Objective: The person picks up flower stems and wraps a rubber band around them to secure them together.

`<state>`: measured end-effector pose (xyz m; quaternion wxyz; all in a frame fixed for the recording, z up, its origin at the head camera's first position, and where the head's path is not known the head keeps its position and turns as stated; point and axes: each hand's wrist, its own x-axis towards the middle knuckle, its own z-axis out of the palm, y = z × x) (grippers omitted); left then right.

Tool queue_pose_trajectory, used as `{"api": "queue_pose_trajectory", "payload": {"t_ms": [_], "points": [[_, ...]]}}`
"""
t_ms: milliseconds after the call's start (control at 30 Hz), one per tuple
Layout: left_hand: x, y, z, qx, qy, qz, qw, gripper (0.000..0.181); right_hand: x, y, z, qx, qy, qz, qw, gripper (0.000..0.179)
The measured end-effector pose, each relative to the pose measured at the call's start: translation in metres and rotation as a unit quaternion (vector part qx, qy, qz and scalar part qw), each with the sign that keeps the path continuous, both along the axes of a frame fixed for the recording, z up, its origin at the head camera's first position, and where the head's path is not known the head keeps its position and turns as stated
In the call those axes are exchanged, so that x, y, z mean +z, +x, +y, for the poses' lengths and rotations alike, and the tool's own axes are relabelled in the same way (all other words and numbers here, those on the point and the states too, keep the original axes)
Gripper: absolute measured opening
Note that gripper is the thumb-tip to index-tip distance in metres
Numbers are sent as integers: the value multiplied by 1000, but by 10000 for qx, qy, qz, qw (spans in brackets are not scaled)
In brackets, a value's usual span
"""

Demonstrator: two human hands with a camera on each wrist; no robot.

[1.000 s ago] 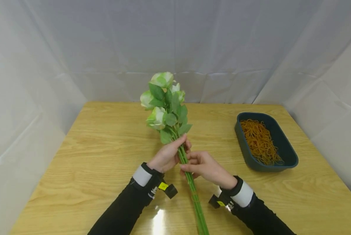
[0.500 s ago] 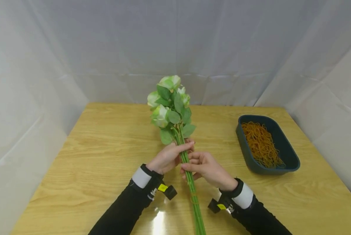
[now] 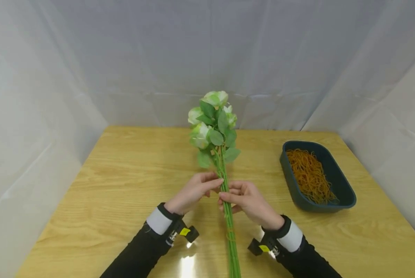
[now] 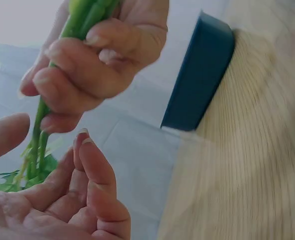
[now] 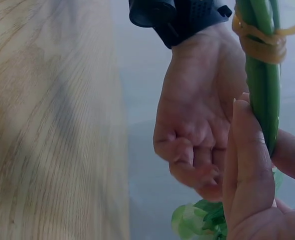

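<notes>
A bunch of artificial white-green roses (image 3: 200, 135) stands tilted over the table, its long green stems (image 3: 233, 253) running toward me. My right hand (image 3: 250, 202) pinches the stems about midway; the left wrist view shows its fingers (image 4: 82, 75) curled round them. Just above it, my left hand (image 3: 193, 191) is beside the stems, thumb tip in front of them. In the left wrist view that hand (image 4: 62, 205) is loose, with fingers apart from the stems. A tan rubber band (image 5: 262, 45) is wound round the stems below my right hand, one loop sticking out.
A dark blue plastic bin (image 3: 339, 185) stands at the right of the wooden table (image 3: 131, 173), with a heap of orange-brown rubber bands (image 3: 309, 175) in it. Pale cloth (image 3: 158, 58) hangs behind the table and at both sides.
My left hand has loosened from the stems and slid down and left, away from the leaves. The rose heads have swung right, leaving the bunch more upright. My right hand keeps its pinch.
</notes>
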<state>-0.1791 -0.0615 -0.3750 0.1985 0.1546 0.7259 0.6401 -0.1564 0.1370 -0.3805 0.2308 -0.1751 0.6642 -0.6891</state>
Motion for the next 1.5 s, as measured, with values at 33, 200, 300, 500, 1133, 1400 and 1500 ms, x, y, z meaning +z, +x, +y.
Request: {"api": "queue_pose_trajectory", "payload": {"t_ms": [33, 200, 300, 500, 1133, 1400, 1500], "points": [[0, 0, -3, 32, -168, 137, 9998, 41, 0, 0, 0, -51, 1, -17, 10000, 35], [1, 2, -20, 287, -655, 487, 9963, 42, -4, -2, 2, -218, 37, -13, 9998, 26], [3, 3, -31, 588, -841, 1035, 9893, 39, -7, -4, 4, -250, 93, 16, 9996, 18], [11, 2, -46, 1261, -1442, 2277, 9547, 34, -17, -7, 6, -386, 335, 36, 9987, 29], [14, 1, -52, 1293, -1580, 2673, 9417, 29, -48, -22, -1, -509, 854, -470, 9939, 21], [14, 1, -51, 1277, -1566, 2695, 9416, 29, -51, -20, -4, -599, 1259, -554, 9887, 20], [13, 2, -52, 1270, -1571, 2713, 9411, 28, -52, -20, -5, -554, 1396, -514, 9873, 21]]}}
